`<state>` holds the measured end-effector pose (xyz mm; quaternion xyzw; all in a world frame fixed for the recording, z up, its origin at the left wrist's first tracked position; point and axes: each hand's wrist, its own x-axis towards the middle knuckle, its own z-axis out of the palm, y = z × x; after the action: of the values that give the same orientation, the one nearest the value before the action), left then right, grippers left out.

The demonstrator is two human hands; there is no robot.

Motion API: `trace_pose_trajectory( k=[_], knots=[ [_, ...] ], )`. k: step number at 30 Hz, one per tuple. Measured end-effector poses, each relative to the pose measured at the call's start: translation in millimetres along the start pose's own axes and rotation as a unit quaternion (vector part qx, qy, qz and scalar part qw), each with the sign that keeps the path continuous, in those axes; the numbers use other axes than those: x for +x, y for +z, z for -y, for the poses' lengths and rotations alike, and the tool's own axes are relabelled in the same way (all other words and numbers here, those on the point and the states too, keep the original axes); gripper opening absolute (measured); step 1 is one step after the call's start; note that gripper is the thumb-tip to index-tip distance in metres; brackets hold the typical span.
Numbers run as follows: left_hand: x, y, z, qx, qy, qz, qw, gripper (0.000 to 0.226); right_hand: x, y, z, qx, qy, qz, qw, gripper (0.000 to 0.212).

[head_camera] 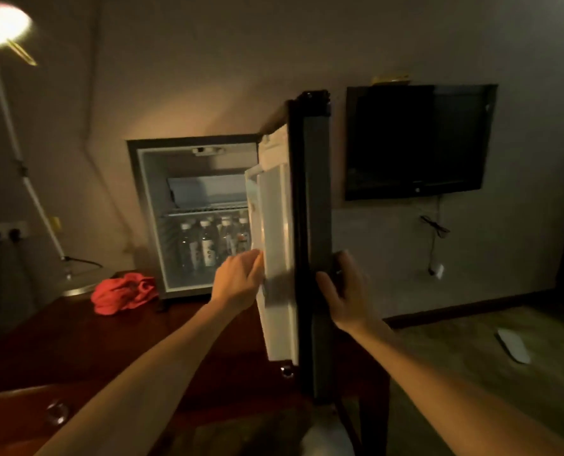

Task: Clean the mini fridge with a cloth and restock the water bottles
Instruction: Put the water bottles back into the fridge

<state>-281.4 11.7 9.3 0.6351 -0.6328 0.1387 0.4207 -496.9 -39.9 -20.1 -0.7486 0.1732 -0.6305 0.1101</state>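
The mini fridge (149, 179) stands open on a dark wooden desk (60, 334). Its door (280, 291) swings out toward me, white liner on the left, dark outer face on the right. Several water bottles (208, 245) stand on the lower shelf under a wire rack. My left hand (237, 281) touches the door's inner liner edge with its fingers bent around the door shelf. My right hand (343, 291) holds the door's dark outer side, fingers curled on its edge. A red cloth (122, 292) lies crumpled on the desk left of the fridge.
A floor lamp (20, 159) stands at the left, its round base beside the cloth. A black TV (418, 143) hangs on the wall right of the door, with cables below. Wall sockets (5, 232) sit at far left. A white object (514, 345) lies on the floor.
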Motion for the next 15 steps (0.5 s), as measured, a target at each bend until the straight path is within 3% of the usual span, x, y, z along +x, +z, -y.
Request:
trace_pose_trajectory(
  k=[5,11,15],
  knots=[
    [-33,-58,92,0.069,-0.078,-0.058,0.993,0.064,-13,96,44,-0.003,-0.067,0.002,0.998,0.03],
    [-45,-102,145,0.175,-0.118,-0.017,0.977,0.02,-8,198,65,-0.043,-0.073,0.059,0.995,0.029],
    [-53,-120,174,0.186,-0.178,-0.045,0.965,0.011,4,243,52,-0.102,-0.046,0.154,0.982,0.031]
  ],
)
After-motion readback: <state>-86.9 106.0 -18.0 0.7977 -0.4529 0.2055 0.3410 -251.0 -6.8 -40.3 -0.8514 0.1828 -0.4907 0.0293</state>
